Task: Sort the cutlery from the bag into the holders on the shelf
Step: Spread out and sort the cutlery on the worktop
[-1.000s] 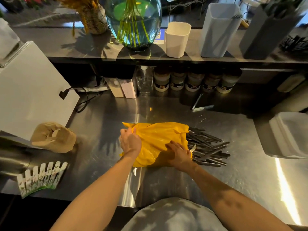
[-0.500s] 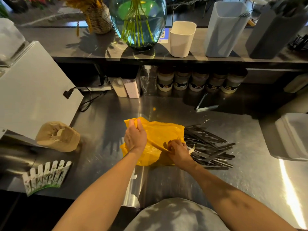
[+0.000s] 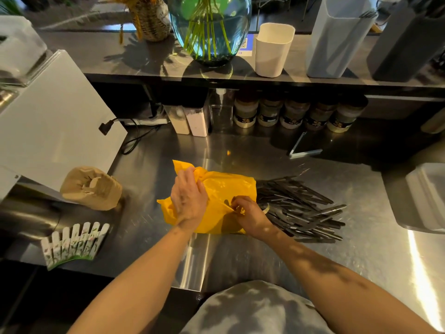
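The dark cutlery (image 3: 301,208) lies fanned on the steel counter (image 3: 361,261) just right of the right hand (image 3: 250,216), at the mouth of the yellow bag (image 3: 228,189). That hand pinches a fold of plastic near the mouth. The left hand (image 3: 189,198) bunches the bag's closed end in curled fingers. A sharp tug, I'd say, could skid pieces toward the counter's edge, or leave some hidden inside. The holders (image 3: 273,50) stand on the shelf, well beyond both hands.

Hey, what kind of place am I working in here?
Probably a cafe or restaurant service counter: a stainless steel worktop, a row of matching jars, and a large pile of dark cutlery waiting for the tall holders.
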Demonstrator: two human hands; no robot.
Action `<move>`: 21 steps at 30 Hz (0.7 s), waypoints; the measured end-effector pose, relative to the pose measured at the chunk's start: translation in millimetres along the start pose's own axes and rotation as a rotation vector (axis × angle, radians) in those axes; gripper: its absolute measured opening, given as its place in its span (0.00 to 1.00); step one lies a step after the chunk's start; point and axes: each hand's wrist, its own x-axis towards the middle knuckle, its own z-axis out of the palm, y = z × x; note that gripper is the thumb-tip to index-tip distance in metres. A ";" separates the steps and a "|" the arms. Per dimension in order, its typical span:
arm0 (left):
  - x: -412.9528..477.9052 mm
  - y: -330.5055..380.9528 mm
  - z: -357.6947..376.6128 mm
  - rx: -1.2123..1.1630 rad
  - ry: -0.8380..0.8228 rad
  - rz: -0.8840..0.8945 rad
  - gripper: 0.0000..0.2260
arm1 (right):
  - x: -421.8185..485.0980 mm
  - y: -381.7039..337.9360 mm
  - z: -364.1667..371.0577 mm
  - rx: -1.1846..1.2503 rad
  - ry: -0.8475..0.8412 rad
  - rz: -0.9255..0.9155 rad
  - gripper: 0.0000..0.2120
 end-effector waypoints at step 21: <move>-6.6 -44.1 -11.3 0.062 -0.023 -0.218 0.19 | 1.2 -17.5 28.9 0.015 -0.092 -0.002 0.07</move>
